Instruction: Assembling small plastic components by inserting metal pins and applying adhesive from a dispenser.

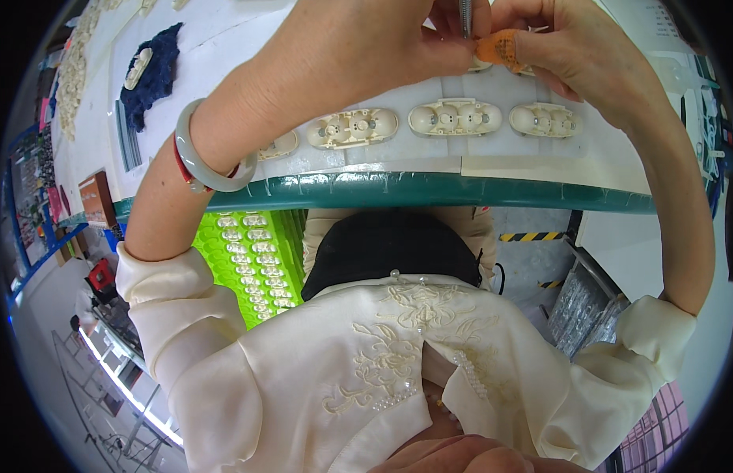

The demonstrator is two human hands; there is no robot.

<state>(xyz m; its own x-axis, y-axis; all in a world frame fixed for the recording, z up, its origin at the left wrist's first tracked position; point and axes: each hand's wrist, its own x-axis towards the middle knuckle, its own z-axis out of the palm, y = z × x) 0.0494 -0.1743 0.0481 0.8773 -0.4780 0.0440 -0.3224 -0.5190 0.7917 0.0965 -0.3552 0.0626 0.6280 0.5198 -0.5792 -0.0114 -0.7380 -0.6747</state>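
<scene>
I take the green table edge (453, 188) as my landmark. Well beyond it, my left hand (398, 39) and right hand (567, 43) meet at a slim metal tool (466, 17), over a cream housing (480, 66) that shows only in part beneath them. The left fingers are curled in beside the tool, but I can't tell which hand grips it; the right hand is bent inward, its orange finger cover (503, 49) near the left fingertips, and whatever it may be pinching is hidden from me. To work well here, I'd steady the housing against the white tabletop (216, 47), hold the tool square to it and press gently, so nothing skids. I'd also carry both forearms clear of the row of housings (455, 118) just beyond the edge, since a low sweep of the white bangle (194, 164) could nudge the leftmost ones
</scene>
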